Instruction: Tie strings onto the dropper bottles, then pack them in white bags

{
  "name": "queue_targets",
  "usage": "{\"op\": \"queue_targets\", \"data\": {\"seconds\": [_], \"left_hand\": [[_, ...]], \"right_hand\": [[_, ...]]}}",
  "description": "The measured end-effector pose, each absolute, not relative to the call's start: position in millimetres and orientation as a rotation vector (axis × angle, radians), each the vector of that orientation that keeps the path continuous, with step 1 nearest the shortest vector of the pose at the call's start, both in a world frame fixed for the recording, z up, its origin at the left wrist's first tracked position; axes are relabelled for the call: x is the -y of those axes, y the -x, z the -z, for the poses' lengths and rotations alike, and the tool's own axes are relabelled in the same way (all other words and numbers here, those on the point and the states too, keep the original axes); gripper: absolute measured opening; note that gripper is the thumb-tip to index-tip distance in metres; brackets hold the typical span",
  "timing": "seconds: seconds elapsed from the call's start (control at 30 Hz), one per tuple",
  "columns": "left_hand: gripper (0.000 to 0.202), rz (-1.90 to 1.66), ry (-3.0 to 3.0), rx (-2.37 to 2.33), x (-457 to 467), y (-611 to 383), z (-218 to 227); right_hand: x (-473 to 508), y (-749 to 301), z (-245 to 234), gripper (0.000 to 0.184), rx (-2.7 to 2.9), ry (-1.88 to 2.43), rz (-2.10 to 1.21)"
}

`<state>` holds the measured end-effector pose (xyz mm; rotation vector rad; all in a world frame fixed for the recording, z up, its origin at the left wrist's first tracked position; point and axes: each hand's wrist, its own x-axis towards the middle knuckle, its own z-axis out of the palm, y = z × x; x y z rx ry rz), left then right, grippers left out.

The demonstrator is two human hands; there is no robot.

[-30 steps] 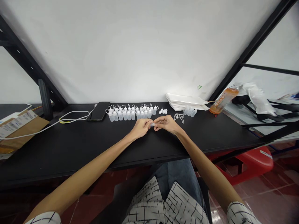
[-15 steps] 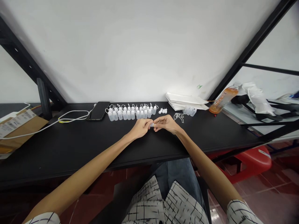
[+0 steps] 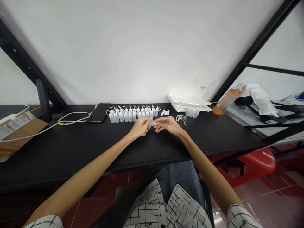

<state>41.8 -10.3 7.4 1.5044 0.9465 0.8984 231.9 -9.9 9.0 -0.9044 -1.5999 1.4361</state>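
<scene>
Between my two hands, just above the black table [image 3: 95, 148], lies a small translucent squeeze bottle [image 3: 152, 123] on its side. My left hand [image 3: 140, 126] grips it with thumb and fingers. At its right end, the fingertips of my right hand [image 3: 168, 124] pinch it. Behind my hands stand several similar bottles [image 3: 130, 116] in rows, with white caps and looped strips. Several loose white caps [image 3: 165, 112] lie right of those rows. Farther right are several pale looped strips [image 3: 181, 118] and a few uncapped bottles [image 3: 192, 112] lying down.
A black phone [image 3: 99, 113] and a white cable [image 3: 74, 117] lie left of the bottles, with a cardboard parcel [image 3: 26, 134] at the far left. White flat packs [image 3: 187, 103] are stacked by the wall. An orange drink bottle [image 3: 227, 100] leans at the right, near the metal frame.
My left hand has shifted slightly left and turned, so more of the small bottle shows. The fingers of my right hand have loosened and spread a little at its end.
</scene>
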Motion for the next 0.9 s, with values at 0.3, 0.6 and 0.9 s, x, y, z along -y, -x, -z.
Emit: {"op": "queue_targets", "data": {"seconds": [0.3, 0.6, 0.9], "left_hand": [[0.033, -0.836, -1.367, -0.989, 11.7, -42.5, -10.8], [0.033, -0.780, -1.321, -1.016, 12.6, -41.2, -12.3], [0.033, -0.803, -1.383, -1.077, 10.6, -42.3, -5.2]], "right_hand": [[12.8, -229.5, -8.7, 0.042, 1.632, 0.917, -1.404], [12.7, -226.7, -4.6, 0.041, 1.686, 0.935, -1.313], [12.0, -225.2, 2.2, 0.040, 1.664, 0.912, -1.311]]}}
